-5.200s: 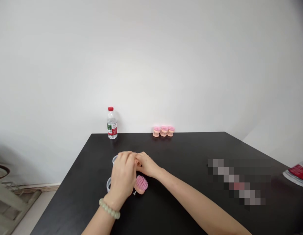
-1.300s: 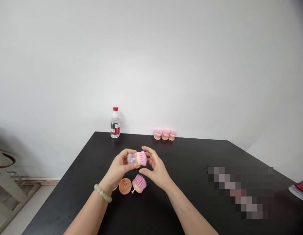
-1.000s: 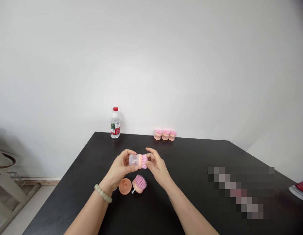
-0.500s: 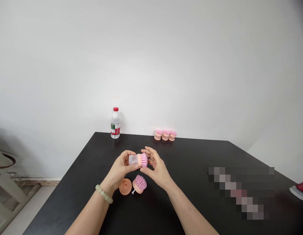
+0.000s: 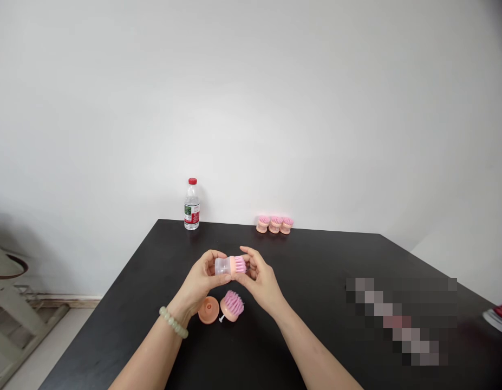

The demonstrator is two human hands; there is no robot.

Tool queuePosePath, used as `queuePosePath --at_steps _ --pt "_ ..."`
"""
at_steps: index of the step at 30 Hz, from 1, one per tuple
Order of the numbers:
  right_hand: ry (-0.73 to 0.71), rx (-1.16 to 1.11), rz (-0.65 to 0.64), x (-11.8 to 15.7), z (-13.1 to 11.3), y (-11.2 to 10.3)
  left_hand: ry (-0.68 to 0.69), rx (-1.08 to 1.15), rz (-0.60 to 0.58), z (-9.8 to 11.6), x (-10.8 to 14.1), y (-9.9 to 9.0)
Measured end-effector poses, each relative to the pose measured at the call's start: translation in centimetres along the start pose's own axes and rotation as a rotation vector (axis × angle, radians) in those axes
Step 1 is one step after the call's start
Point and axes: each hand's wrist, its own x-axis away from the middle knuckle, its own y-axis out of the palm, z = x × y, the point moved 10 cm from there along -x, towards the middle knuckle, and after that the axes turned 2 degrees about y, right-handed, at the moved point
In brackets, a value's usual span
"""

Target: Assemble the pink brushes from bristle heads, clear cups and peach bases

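Note:
Between my hands a small brush (image 5: 237, 265) with pink bristles and a peach ring is joined to a clear cup (image 5: 222, 266), lying sideways with the bristles to the right. My left hand (image 5: 202, 275) grips the clear cup between thumb and fingers. The thumb and fingers of my right hand (image 5: 259, 276) close round the ring and bristles. Just below, on the black table, lie a round peach cap (image 5: 208, 310) and a second pink brush head (image 5: 233, 306) tilted on its side, with a white stem pointing down and left.
A water bottle (image 5: 191, 208) with a red cap stands at the table's back left. Three pink brushes (image 5: 274, 225) stand in a row by the wall. A pixelated patch (image 5: 397, 321) covers something at the right, and a red and white item (image 5: 500, 317) sits at the far right edge.
My right hand has closed in on the ring and bristles, its fingers more bent than before. My left hand keeps its hold on the cup.

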Motion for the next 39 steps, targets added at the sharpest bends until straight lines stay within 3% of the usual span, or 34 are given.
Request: queuePosePath --at_steps 3,10,20,25,31,39 --pt "0.014 -0.044 0.035 -0.1 0.3 -0.4 0.004 -0.013 -0.008 0.0 0.0 0.1" --pt "0.007 -0.082 -0.016 -0.1 -0.2 0.2 0.041 -0.109 -0.023 0.4 -0.1 0.1" --pt "0.087 -0.094 0.032 0.0 1.3 0.1 0.237 -0.558 0.076 1.9 0.0 -0.1" --pt "0.022 -0.132 0.001 -0.2 1.3 0.5 0.326 -0.708 0.13 3.1 0.4 -0.2" --pt "-0.099 0.214 -0.006 -0.9 2.4 0.0 0.31 -0.63 0.317 4.5 0.4 -3.0" --pt "-0.225 0.415 -0.264 -0.7 2.1 3.3 0.141 -0.282 0.211 2.3 0.2 -1.9"
